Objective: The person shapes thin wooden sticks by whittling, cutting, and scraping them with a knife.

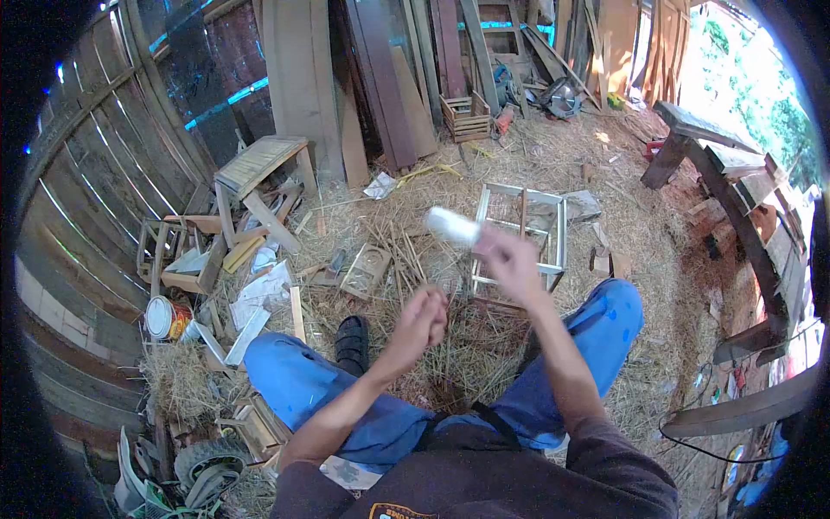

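Note:
My right hand (510, 264) is closed around a white oblong object (451, 225), smeared by motion, so its kind does not show. It is raised in front of a small, pale wooden frame (563, 238), which stands on the straw-covered ground. Between my knees, my left hand (424, 318) has its fingers curled together; whatever may be inside them is hidden. Long thin sticks or stalks (417, 264) lie on the ground just beyond it, next to a flat wooden piece (367, 271).
At the left are a small wooden table (259, 164), a paint can (161, 317) and wood scraps. Tall boards (380, 78) lean at the back, near a wooden crate (465, 117) and a circular saw (562, 98). A rough wooden bench (735, 182) runs along the right.

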{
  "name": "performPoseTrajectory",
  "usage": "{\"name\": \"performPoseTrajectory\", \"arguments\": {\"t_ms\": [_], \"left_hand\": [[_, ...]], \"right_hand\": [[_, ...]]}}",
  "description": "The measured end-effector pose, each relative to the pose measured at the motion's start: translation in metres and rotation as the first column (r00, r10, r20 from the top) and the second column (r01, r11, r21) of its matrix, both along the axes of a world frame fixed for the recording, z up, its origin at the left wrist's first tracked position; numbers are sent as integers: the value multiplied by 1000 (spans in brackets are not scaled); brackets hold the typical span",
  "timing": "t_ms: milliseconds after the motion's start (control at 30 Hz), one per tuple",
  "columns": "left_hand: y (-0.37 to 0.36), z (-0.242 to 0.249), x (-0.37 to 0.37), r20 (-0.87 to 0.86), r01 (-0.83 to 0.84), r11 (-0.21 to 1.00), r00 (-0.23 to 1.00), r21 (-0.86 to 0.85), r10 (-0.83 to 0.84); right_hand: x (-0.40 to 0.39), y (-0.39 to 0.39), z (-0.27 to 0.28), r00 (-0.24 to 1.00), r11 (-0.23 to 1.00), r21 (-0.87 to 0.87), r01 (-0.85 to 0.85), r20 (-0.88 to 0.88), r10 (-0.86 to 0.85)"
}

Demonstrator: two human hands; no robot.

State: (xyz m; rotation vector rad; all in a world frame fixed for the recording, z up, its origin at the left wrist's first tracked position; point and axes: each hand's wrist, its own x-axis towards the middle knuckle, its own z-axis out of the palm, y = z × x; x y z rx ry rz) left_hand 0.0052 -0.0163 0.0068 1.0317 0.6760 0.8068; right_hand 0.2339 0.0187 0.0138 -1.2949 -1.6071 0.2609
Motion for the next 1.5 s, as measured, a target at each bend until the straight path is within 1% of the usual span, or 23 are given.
{"name": "performPoseTrajectory", "arguments": {"t_ms": [33, 67, 167, 200, 300, 333, 400, 533, 567, 600, 633, 700, 733, 833, 967, 1067, 1167, 1233, 1300, 1367, 1400, 1467, 1500], "left_hand": [[-10, 3, -1, 19, 43, 999, 999, -33, -43], [-11, -12, -5, 84, 136, 988, 988, -72, -130], [-1, -7, -4, -2, -5, 1000, 1000, -3, 5], [3, -6, -6, 25, -19, 1000, 1000, -13, 19], [15, -3, -15, 89, -68, 997, 994, -35, 71], [14, -4, -14, 53, -139, 987, 988, -81, 143], [16, -9, -18, 8, -121, 990, 993, -74, 122], [11, -9, -13, -41, -137, 989, 990, -53, 135], [10, -8, -11, -50, -154, 987, 987, -49, 151], [9, -11, -11, -59, -129, 990, 989, 58, 132], [8, -14, -11, -55, -135, 988, 989, 69, 139], [10, -16, -11, -54, -125, 987, 990, 101, 131], [12, -15, -11, -56, -108, 987, 992, 121, 115], [6, -3, -12, 8, -37, 998, 999, -50, 38], [7, -11, -11, 76, -10, 995, 997, -103, 18], [8, -21, -11, 154, 36, 997, 988, -62, -26], [6, -13, -13, 207, 0, 994, 978, -109, 23], [3, 6, -18, 177, 12, 997, 984, -82, 3], [1, 9, -17, 147, 19, 998, 989, -68, -9], [-2, 5, -16, 116, 10, 998, 993, -61, -3], [-2, 4, -16, 115, 7, 999, 993, -43, -2], [-3, 2, -18, 110, -4, 1000, 994, -9, 5], [-2, -1, -19, 58, -1, 1000, 998, 26, 0]], "right_hand": [[19, 7, 10, 992, 996, 11, 92, -89, -91], [33, 11, 21, 967, 982, 13, 187, -178, -181], [26, -4, 29, 971, 989, -25, 143, -189, -145], [14, -16, 30, 979, 995, -84, 53, -191, -69], [-25, -30, 15, 996, 998, -21, -64, -68, 63], [-34, -31, 15, 990, 991, -25, -134, -52, 132], [-47, -35, 16, 965, 964, -42, -261, -20, 260], [-54, -34, 15, 930, 937, 24, -348, 133, 342], [-51, -31, 13, 926, 931, 48, -363, 130, 354], [-49, -29, 11, 921, 923, 72, -379, 126, 368], [-48, -27, 10, 915, 913, 94, -397, 121, 386], [-42, -24, 12, 910, 915, 39, -402, 129, 394], [-40, -22, 13, 909, 916, 15, -401, 135, 395], [-40, -18, 13, 908, 902, 146, -406, 175, 380], [-32, -22, 18, 911, 922, 93, -377, 216, 351], [-31, -22, 19, 910, 924, 103, -369, 241, 337], [-27, -22, 23, 926, 934, 127, -333, 231, 299], [-13, -17, 19, 950, 952, 151, -265, 208, 231], [-2, -19, 19, 957, 971, 150, -185, 253, 143], [1, -23, 26, 954, 976, 150, -159, 277, 113], [-1, -27, 25, 966, 986, 101, -134, 235, 107], [-8, -31, 22, 969, 983, 107, -148, 212, 123], [-13, -33, 20, 972, 983, 109, -151, 196, 127]]}}
